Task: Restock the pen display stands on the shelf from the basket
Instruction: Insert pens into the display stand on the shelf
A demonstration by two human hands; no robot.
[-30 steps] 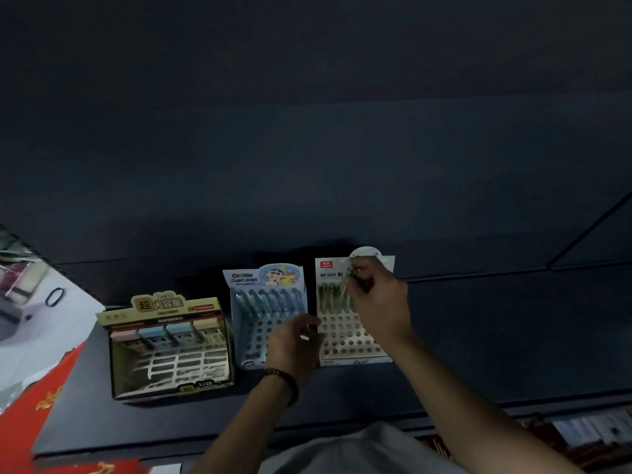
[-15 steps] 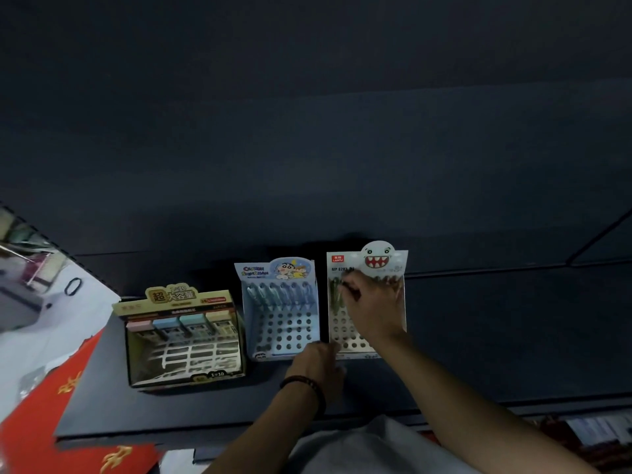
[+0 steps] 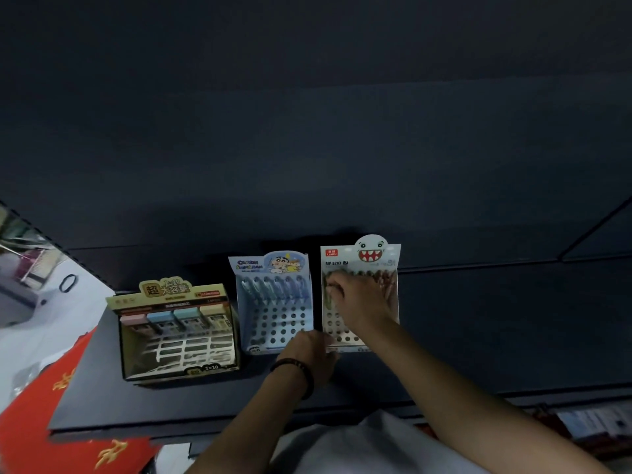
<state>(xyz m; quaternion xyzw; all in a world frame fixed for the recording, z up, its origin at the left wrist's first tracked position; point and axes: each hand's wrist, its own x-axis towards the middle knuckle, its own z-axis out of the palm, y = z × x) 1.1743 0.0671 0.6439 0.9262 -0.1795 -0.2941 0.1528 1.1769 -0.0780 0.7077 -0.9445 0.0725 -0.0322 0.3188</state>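
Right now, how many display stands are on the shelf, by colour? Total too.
Cream-yellow cardboard display box: 1
Light blue perforated cartoon pen stand: 1
White perforated ghost-face pen stand: 1
Total: 3

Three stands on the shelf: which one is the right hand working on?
Ghost-face white stand, rightmost; the right hand lies over its top pen row. The blue cartoon stand and gold box sit further left.
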